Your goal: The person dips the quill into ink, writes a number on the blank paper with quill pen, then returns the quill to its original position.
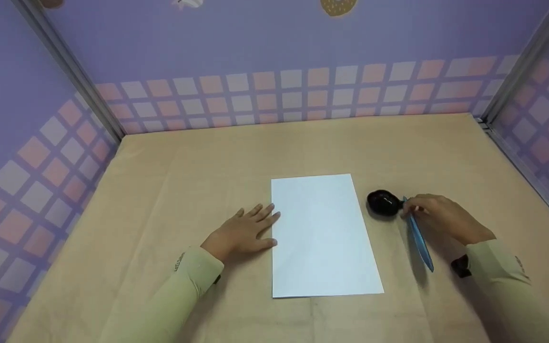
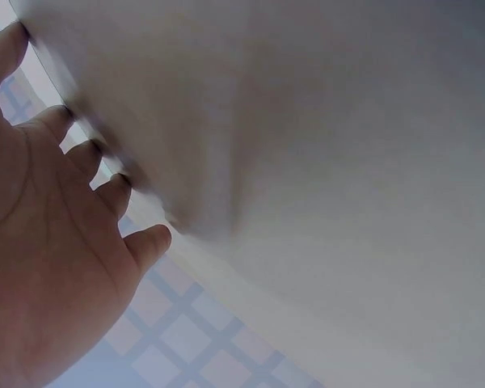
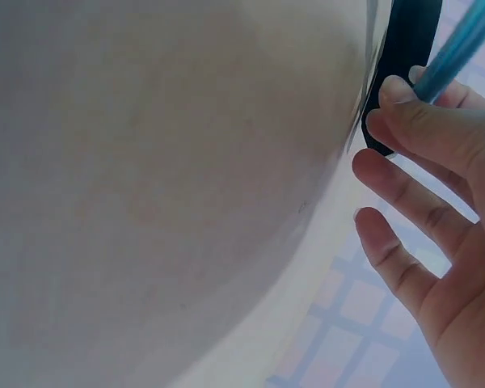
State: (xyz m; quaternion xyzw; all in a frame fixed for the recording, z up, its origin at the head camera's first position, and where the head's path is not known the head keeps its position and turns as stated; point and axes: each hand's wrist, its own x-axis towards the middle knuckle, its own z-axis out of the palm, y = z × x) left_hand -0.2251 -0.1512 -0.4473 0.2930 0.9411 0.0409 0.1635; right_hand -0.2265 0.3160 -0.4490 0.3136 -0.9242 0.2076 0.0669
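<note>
A white sheet of paper lies upright in the middle of the tan-covered table. At its left edge my left hand rests with fingers spread, fingertips overlapping the paper's edge. To the right of the sheet, my right hand pinches a slim blue tapered stick between thumb and fingers; its narrow end points toward me. Just left of those fingertips is a glossy black, round, bowl-shaped piece with a short neck reaching the fingers. I cannot tell whether it joins the blue stick. In the right wrist view two fingers extend freely.
A tan cloth covers the table. Purple walls with a pink and white checked band stand behind and on both sides, with grey metal posts at the corners. Both forearms wear pale green sleeves.
</note>
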